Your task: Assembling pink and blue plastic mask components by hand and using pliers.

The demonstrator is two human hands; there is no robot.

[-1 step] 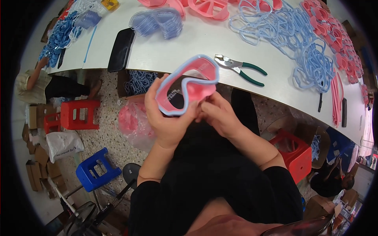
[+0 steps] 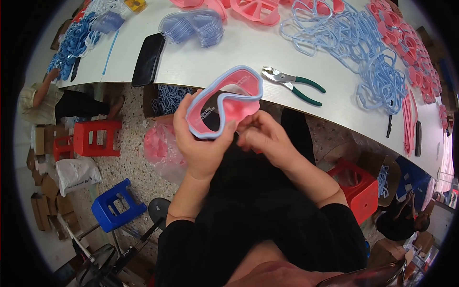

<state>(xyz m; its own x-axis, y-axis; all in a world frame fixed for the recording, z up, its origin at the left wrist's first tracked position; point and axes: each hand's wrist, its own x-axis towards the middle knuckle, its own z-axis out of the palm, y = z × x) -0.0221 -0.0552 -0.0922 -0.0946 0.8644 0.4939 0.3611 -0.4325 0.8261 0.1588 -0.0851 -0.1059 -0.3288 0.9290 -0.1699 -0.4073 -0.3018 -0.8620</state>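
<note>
White desk (image 2: 229,57), carrying green-handled pliers (image 2: 292,85), a black phone (image 2: 148,59), a stack of clear lenses (image 2: 192,27), pink frames (image 2: 248,9), tangled pale-blue rings (image 2: 354,43). Further pink frames (image 2: 411,43) toward the right end.

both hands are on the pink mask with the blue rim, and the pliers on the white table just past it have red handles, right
Not quite: the pliers have green handles, not red, as the head view shows. The rest holds: the left hand and right hand both hold the pink mask with the blue rim, and the pliers lie on the white table just beyond it.
</note>
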